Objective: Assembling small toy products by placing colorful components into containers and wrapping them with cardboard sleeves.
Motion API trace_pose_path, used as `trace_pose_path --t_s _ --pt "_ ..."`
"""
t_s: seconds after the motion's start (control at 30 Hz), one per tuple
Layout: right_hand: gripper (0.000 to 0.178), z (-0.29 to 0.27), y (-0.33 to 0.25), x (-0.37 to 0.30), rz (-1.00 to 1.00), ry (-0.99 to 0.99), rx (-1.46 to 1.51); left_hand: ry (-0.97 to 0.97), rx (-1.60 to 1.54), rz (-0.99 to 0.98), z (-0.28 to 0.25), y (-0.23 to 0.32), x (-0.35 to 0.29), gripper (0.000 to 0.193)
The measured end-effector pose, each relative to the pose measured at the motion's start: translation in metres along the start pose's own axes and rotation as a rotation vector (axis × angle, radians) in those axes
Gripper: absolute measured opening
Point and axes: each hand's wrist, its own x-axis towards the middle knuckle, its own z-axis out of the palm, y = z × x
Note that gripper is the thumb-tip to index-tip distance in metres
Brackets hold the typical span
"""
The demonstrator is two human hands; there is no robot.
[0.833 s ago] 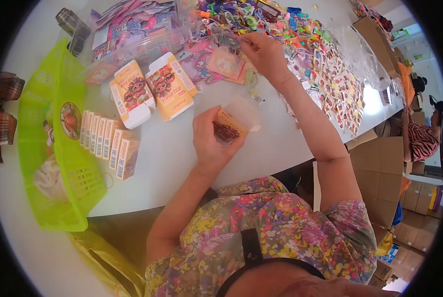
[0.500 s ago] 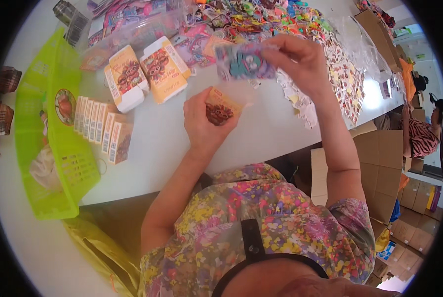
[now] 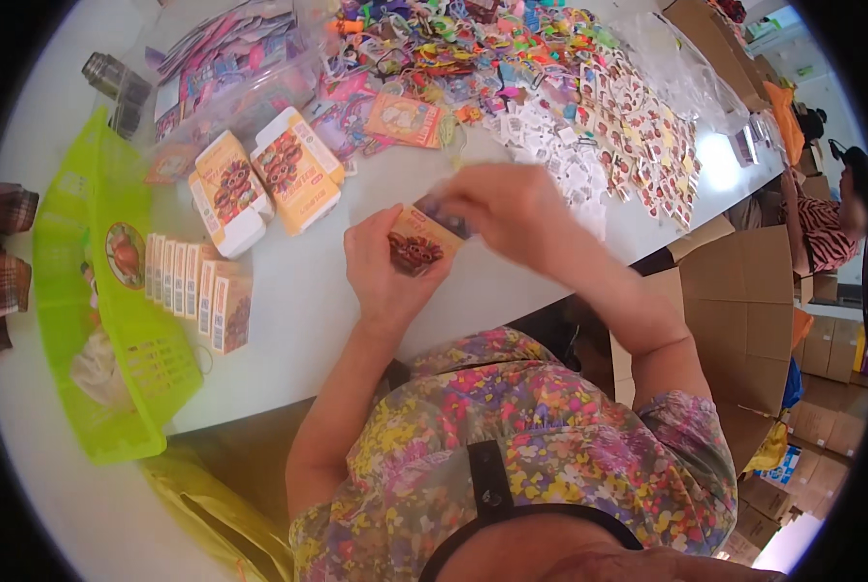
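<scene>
Head view: yellow-orange printed cardboard box, red-brown cartoon figures on its face, held well right of the lime-green plastic basket. Left hand curled round it, thumb and fingers gripping the sides. Right hand pinched on a dark purplish flat packet at the box's far end; motion-blurred, can't tell how far in. Counts on white tabletop, from basket: 7 narrow orange-white cartons standing just right; 2 larger orange cartoon-printed cartons lying farther right. Held: 1 box, 1 packet.
</scene>
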Motion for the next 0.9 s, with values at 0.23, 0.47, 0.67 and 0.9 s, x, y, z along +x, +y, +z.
trace_pose_path --t_s 0.23,0.47,0.67,0.9 --pt "0.023 0.001 0.005 -0.004 -0.014 0.157 0.084 -0.026 -0.071 -0.112 0.000 0.000 -0.003 0.071" --pt "0.023 0.014 -0.009 0.003 -0.172 0.182 0.136 0.014 -0.225 -0.221 0.006 -0.012 -0.009 0.070" --pt "0.016 0.011 0.024 0.041 0.272 0.059 0.595 0.014 -0.327 -0.332 0.003 -0.009 -0.005 0.071" --pt "0.015 0.079 0.075 0.060 -0.150 0.042 -0.393 -0.014 -0.375 -0.352 0.001 -0.007 -0.002 0.068"
